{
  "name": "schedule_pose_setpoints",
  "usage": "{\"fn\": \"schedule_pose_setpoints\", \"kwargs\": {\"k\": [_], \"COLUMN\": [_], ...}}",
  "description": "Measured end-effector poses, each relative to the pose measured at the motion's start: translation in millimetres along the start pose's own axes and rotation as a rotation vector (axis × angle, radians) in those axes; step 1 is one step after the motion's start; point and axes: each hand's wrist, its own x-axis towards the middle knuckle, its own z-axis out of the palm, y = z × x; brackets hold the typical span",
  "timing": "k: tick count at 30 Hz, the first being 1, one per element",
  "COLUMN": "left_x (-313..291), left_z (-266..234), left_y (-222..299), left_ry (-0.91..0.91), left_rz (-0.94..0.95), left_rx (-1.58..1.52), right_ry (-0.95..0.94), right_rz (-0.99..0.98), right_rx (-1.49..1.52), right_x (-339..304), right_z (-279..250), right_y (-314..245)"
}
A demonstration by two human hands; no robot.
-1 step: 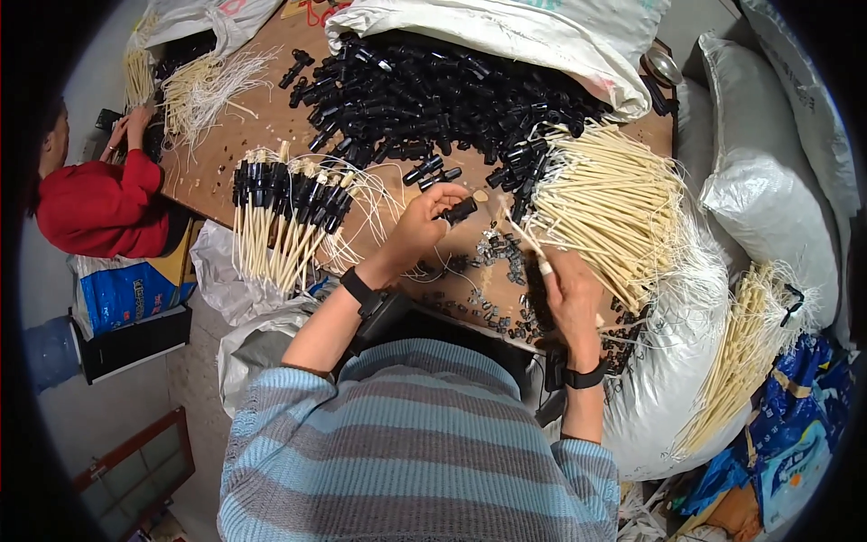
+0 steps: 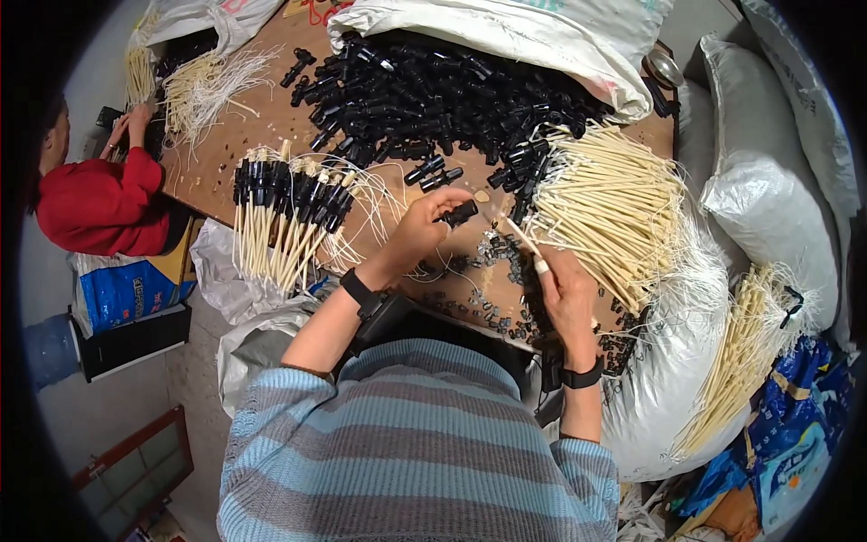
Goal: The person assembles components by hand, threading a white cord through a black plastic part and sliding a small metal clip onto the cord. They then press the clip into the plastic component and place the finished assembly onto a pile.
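The black plastic tube [image 2: 458, 214] sits just above the middle of my view, pinched in my left hand [image 2: 417, 230], its free end pointing toward two o'clock. My fingers are closed around it. Just to its right, at about three o'clock from it, my right hand [image 2: 567, 294] grips a cream-coloured stick [image 2: 521, 237] that slants up toward eleven o'clock, its tip close to the tube's end; I cannot tell whether they touch. Both wrists carry dark bands.

Beneath my hands, toward six o'clock, small black clips [image 2: 492, 303] lie scattered on the brown board [image 2: 271, 126]. At nine o'clock from the tube lies a fanned row of finished pieces [image 2: 284, 212], black caps at their upper ends and pale stems pointing down toward the board's edge. At two to three o'clock a thick bundle of cream sticks [image 2: 605, 212] spreads out with white strings trailing off it. At twelve o'clock a big heap of black tubes [image 2: 452, 86] spills from a white sack [image 2: 506, 27].

Far off at ten o'clock, a person in a red top [image 2: 99, 208] works with both hands at a smaller pile of pale sticks [image 2: 194, 86]. At four o'clock another bundle of sticks [image 2: 745, 348] leans against grey-white sacks [image 2: 777, 172].
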Motion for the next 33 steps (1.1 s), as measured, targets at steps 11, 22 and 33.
{"fn": "schedule_pose_setpoints", "kwargs": {"k": [11,22,33], "left_x": [-18.4,-34.5,-25.0], "left_z": [24.6,42.8,13.6], "left_y": [2.9,33.6,11.3], "left_ry": [-0.186,-0.258,0.071], "left_rz": [0.374,0.371,-0.092], "left_rx": [1.119,1.287,0.498], "right_ry": [-0.177,-0.03,-0.187], "right_rz": [-0.186,-0.281,-0.23], "right_rx": [-0.151,-0.241,0.086], "right_x": [5.0,16.9,3.6], "right_z": [29.9,12.1,40.6], "right_y": [-26.9,-27.4,-31.9]}}
